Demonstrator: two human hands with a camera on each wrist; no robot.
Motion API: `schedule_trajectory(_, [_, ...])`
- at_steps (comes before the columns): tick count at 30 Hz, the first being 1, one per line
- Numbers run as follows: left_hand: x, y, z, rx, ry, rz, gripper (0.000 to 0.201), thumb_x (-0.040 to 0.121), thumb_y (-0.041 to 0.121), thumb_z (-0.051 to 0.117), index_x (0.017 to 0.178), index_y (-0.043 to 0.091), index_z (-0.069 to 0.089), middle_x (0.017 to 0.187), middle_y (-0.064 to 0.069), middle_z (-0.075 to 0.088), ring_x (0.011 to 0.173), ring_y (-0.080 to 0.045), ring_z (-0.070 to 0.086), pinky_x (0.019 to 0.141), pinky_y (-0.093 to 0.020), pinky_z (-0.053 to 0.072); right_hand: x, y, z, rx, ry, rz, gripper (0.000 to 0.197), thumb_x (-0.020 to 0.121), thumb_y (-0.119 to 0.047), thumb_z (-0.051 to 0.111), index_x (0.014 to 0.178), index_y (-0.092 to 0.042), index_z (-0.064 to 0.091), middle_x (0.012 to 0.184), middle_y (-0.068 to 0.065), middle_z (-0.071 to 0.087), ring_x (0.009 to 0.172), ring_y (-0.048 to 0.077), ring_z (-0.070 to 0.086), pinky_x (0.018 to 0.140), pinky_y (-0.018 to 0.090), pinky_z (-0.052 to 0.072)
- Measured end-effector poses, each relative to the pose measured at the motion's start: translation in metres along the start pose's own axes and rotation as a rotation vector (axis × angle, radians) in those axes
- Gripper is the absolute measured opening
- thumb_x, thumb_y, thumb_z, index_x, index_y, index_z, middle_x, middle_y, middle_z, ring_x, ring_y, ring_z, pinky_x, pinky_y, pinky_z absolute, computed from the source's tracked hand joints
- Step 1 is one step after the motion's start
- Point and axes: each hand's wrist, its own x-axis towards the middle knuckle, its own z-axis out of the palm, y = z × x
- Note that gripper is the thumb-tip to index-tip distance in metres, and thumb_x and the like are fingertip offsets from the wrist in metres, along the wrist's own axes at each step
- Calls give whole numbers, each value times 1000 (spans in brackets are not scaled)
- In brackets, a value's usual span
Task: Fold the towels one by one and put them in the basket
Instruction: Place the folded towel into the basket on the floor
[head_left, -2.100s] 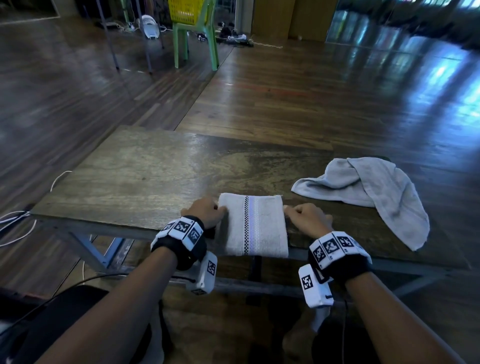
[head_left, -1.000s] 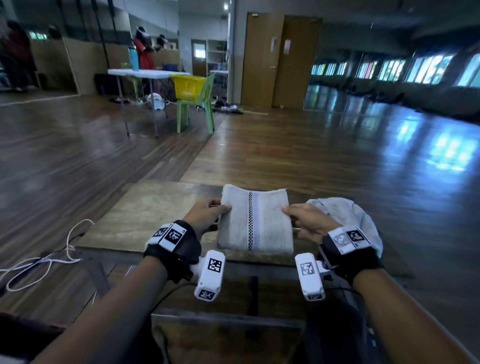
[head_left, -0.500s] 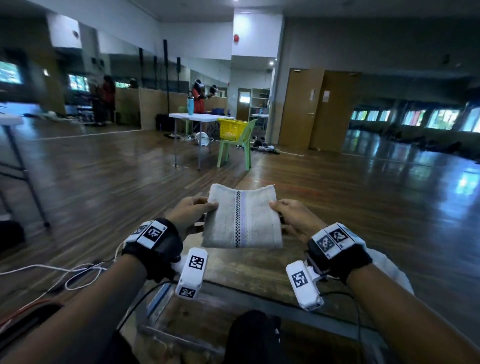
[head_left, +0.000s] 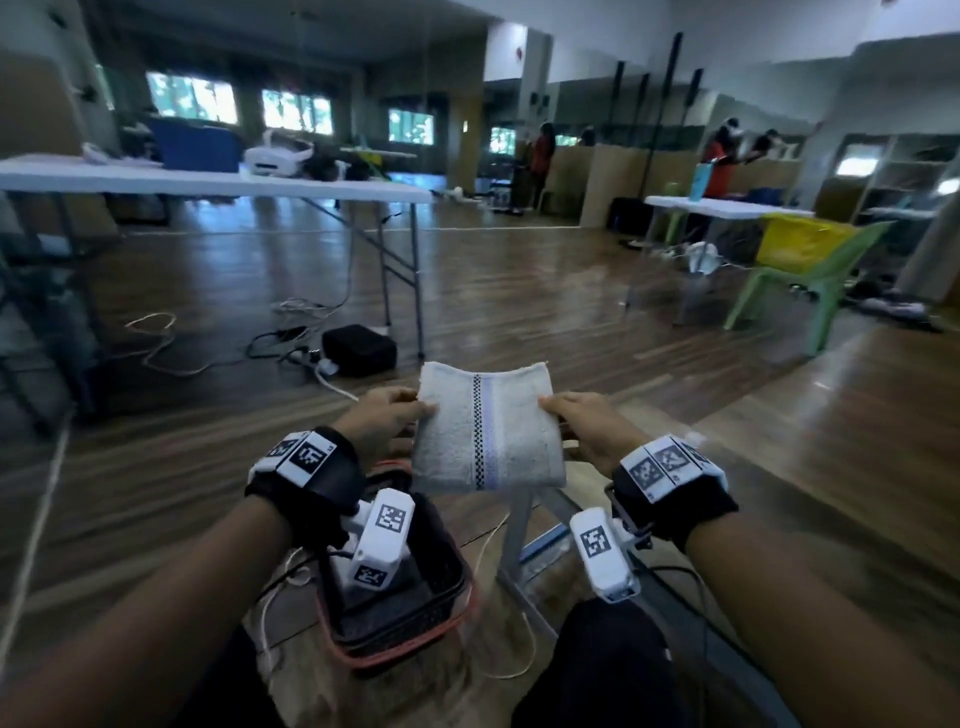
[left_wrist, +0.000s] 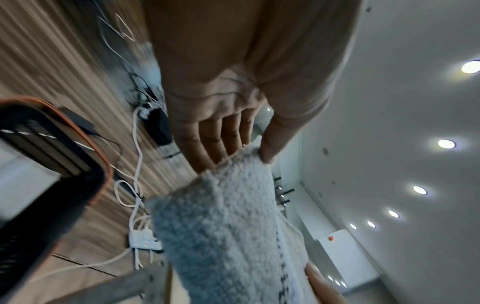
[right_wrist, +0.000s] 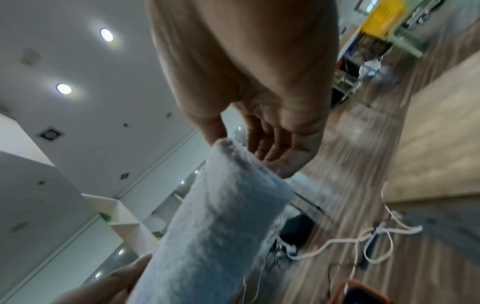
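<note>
A folded white towel (head_left: 488, 426) with a checked and lilac stripe hangs in the air between both hands. My left hand (head_left: 395, 415) pinches its left edge, thumb on top and fingers underneath, and my right hand (head_left: 571, 415) pinches the right edge the same way. A dark basket (head_left: 410, 623) with a red rim sits on the floor, below the left wrist and the towel's near edge. The left wrist view shows the left hand (left_wrist: 241, 156) on the towel (left_wrist: 228, 226), with the basket (left_wrist: 85, 133) beside it. The right wrist view shows the right hand (right_wrist: 246, 148) on the towel (right_wrist: 213, 226).
A grey table leg (head_left: 514, 540) stands just right of the basket. White cables (head_left: 498, 670) trail around it. Farther off are a black box (head_left: 358, 348), a white folding table (head_left: 260, 184) and a green chair (head_left: 810, 280) carrying a yellow basket. People stand at the back.
The towel has left the wooden table and both hands have carried it up and to the left, over the basket on the floor. The view has swung left; the second towel is out of sight.
</note>
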Motion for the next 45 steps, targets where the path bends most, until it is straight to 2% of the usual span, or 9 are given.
schedule_trajectory(8, [43, -111, -84, 43, 216, -310, 20, 91, 6, 53, 74, 15, 56, 66, 0, 56, 43, -5, 50, 39, -14, 40, 113, 87, 114, -104, -178, 294, 18, 93, -22, 51, 77, -14, 54, 70, 4, 52, 60, 18, 49, 47, 22, 37])
schedule_trajectory(12, [87, -199, -112, 72, 307, -470, 22, 88, 4, 55, 67, 10, 55, 46, 2, 54, 31, -6, 45, 36, -12, 36, 185, 156, 163, -281, -242, 399, 13, 84, -25, 55, 75, -15, 55, 96, 14, 63, 95, 33, 60, 83, 43, 52])
schedule_trajectory(15, [131, -278, -134, 163, 381, -575, 18, 66, 24, 68, 62, 9, 60, 64, -9, 62, 59, -21, 57, 62, -31, 56, 232, 202, 198, -438, -295, 438, 25, 86, -24, 52, 100, -5, 63, 117, 18, 61, 103, 32, 58, 87, 35, 47])
schedule_trajectory(18, [179, -333, -149, 253, 440, -678, 24, 59, 33, 57, 63, 9, 59, 73, -13, 61, 70, -27, 59, 62, -25, 49, 277, 235, 229, -554, -312, 434, 35, 90, -18, 49, 118, 2, 56, 116, 18, 59, 107, 32, 56, 73, 25, 37])
schedule_trajectory(22, [230, -367, -166, 273, 507, -673, 40, 72, 27, 57, 98, -1, 67, 105, -20, 67, 99, -35, 63, 84, -34, 50, 345, 268, 266, -590, -317, 356, 31, 88, -15, 48, 107, 5, 62, 94, 16, 57, 93, 29, 56, 73, 28, 39])
schedule_trajectory(30, [294, -419, -190, 306, 617, -695, 35, 84, 9, 45, 113, -5, 57, 113, -23, 60, 105, -37, 57, 82, -31, 40, 425, 331, 311, -559, -332, 335, 15, 83, -17, 48, 80, -7, 58, 79, 13, 50, 71, 21, 47, 66, 29, 32])
schedule_trajectory(40, [292, -434, -181, 318, 621, -787, 43, 87, 8, 45, 128, -5, 44, 128, -22, 53, 115, -36, 53, 80, -29, 36, 425, 351, 315, -547, -339, 310, 32, 88, -18, 44, 97, 8, 58, 90, 21, 61, 76, 27, 55, 65, 29, 36])
schedule_trajectory(42, [291, -432, -177, 341, 638, -798, 46, 86, 9, 47, 129, -4, 40, 130, -21, 51, 116, -36, 52, 81, -31, 38, 421, 353, 319, -642, -308, 223, 21, 88, -18, 44, 93, 0, 52, 88, 16, 52, 81, 29, 52, 61, 30, 36])
schedule_trajectory(45, [293, -431, -160, 457, 710, -710, 58, 85, 5, 48, 139, 2, 27, 143, -20, 34, 131, -36, 36, 103, -40, 35, 406, 353, 326, -898, -174, -113, 37, 90, -17, 46, 125, -6, 45, 124, 18, 44, 114, 34, 43, 86, 41, 40])
